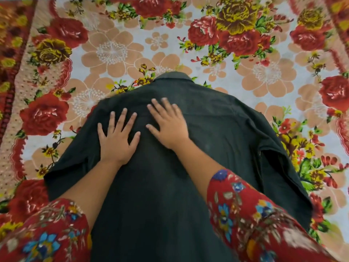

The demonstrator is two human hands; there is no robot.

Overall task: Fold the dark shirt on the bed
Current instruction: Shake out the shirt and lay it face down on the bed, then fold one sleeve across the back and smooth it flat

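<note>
The dark shirt [217, 133] lies spread flat on the bed, back side up, with its collar [174, 76] at the far end and a short sleeve out to each side. My left hand [118, 138] rests palm down on the shirt's upper left part, fingers spread. Just right of it, my right hand [168, 122] also lies flat on the cloth near the middle, below the collar, and looks slightly blurred. Neither hand grips any fabric. My forearms and red floral sleeves cover part of the shirt's lower half.
A floral bedspread [113, 52] with red roses and peach flowers covers the bed on all sides of the shirt. Its darker patterned border [11, 53] runs along the left edge.
</note>
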